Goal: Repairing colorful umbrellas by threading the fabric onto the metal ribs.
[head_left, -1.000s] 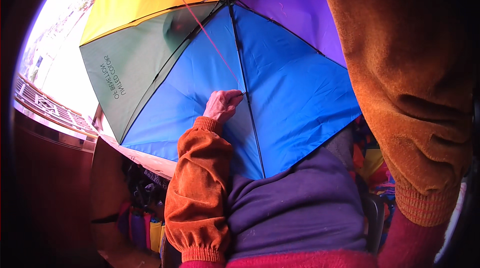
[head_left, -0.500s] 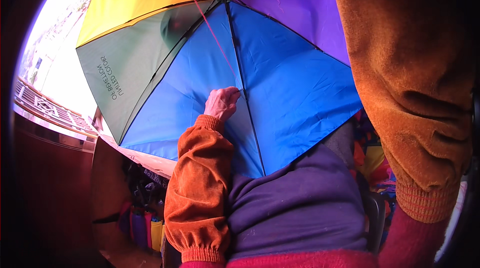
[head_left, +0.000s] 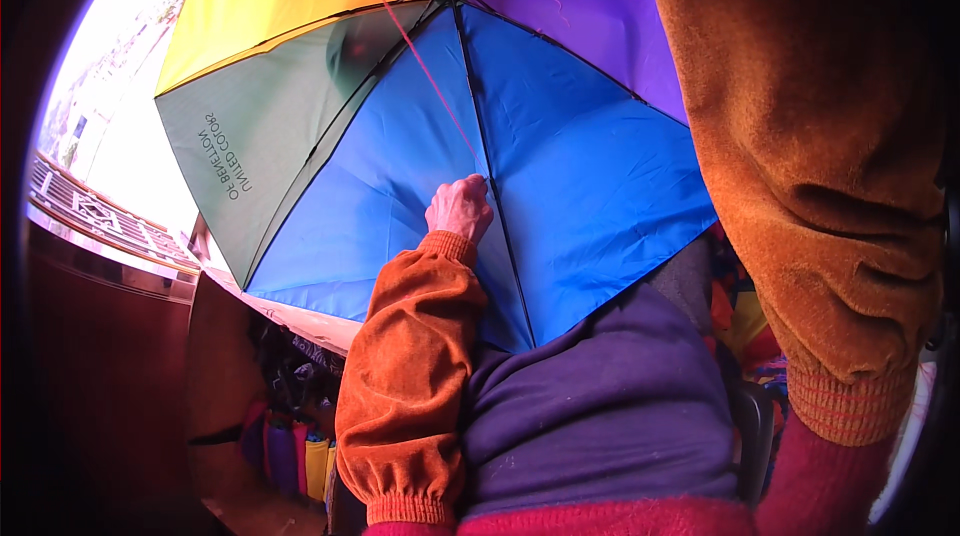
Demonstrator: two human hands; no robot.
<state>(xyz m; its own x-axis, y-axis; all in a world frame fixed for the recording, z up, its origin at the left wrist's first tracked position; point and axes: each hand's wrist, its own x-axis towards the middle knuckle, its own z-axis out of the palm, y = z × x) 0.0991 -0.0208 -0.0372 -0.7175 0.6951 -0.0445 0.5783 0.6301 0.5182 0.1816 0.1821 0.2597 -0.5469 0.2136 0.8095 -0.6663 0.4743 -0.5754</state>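
Note:
An opened umbrella (head_left: 560, 166) with panels of several colours spreads in front of me, its inner side and black ribs facing me. At a rib (head_left: 506, 236) along the blue panel, my left hand (head_left: 460, 208) is closed, fingers bunched in a pinch; the fingertips are partly hidden. A taut pink thread (head_left: 420, 61) slants from the top edge down to the rib just above those fingers. My right arm (head_left: 800, 136), in an orange sleeve, is raised at the right, large and close. Its hand lies outside the picture.
Purple cloth (head_left: 600, 406) covers my lap under the umbrella's near edge. Colourful rolled fabrics (head_left: 300, 456) stand low at the left, with more bright cloth at the right beside a dark chair edge (head_left: 755, 436). A metal railing (head_left: 105, 221) and bright daylight are at the far left.
My left hand has shifted slightly right and turned at the wrist, staying at the rib. My raised right sleeve has moved a little left. The thread remains taut.

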